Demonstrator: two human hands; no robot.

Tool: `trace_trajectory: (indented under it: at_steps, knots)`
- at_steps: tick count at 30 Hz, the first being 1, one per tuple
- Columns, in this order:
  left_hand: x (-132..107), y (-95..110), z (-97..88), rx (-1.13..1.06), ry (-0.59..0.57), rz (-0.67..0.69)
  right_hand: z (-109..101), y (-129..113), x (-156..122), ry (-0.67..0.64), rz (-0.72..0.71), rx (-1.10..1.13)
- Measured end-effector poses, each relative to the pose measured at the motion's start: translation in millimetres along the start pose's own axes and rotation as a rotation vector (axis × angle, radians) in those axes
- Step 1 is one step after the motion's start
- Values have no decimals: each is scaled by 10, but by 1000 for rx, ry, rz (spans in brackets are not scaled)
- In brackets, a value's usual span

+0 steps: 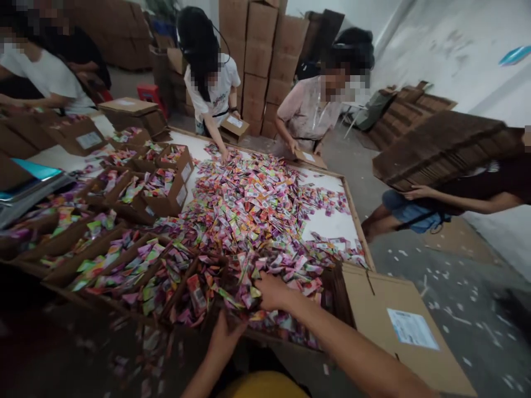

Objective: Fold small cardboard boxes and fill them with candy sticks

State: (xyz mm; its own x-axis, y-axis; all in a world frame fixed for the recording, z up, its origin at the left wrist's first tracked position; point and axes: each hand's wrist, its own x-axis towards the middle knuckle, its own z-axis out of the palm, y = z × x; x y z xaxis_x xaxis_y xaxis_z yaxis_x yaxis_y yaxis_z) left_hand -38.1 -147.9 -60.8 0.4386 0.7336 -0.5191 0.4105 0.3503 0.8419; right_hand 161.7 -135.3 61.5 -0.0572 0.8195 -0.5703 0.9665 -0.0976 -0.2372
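Observation:
Small colourful wrapped packets (253, 204) lie in a large heap across the white table. My right hand (274, 293) reaches into the near side of the heap, its fingers curled around some packets and partly covered by them. My left hand (224, 336) is at the table's near edge, gripping the side of an open cardboard box (218, 301) with packets in it. Part of that box is hidden by packets. Left of it stands a row of open boxes (120, 260) filled with packets.
More filled boxes (166, 190) stand mid-left. A flattened carton (398, 315) with a label lies at the right corner. Across the table, two people handle small boxes (234, 127). At right, a person carries stacked flat cardboard (440, 149). Scraps litter the floor (431, 265).

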Motion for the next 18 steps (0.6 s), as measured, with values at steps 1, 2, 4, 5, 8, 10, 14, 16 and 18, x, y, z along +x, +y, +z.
trace_trajectory:
  at_steps: [1,2,4,5,8,10,14,16,18]
  knots:
    - [-42,137,-84,24,75,106,-108,23,-88,-9,-15,49]
    - [-70,284,-152,71,125,217,-213,59,-186,11,-22,102]
    - [-87,582,-244,186,162,374,-376,165,-392,138,8,204]
    - [-81,722,-269,252,155,412,-421,236,-491,215,58,238]
    - [-38,1051,-257,473,44,447,-370,466,-729,354,318,273]
    - [0,1183,-174,641,-33,458,-200,556,-814,331,491,273]
    - [152,1293,121,924,-201,485,226,413,-723,374,493,199]
    - [279,1301,283,984,-283,419,368,257,-556,361,375,208]
    - [411,1286,420,983,-321,346,431,140,-354,264,297,294]
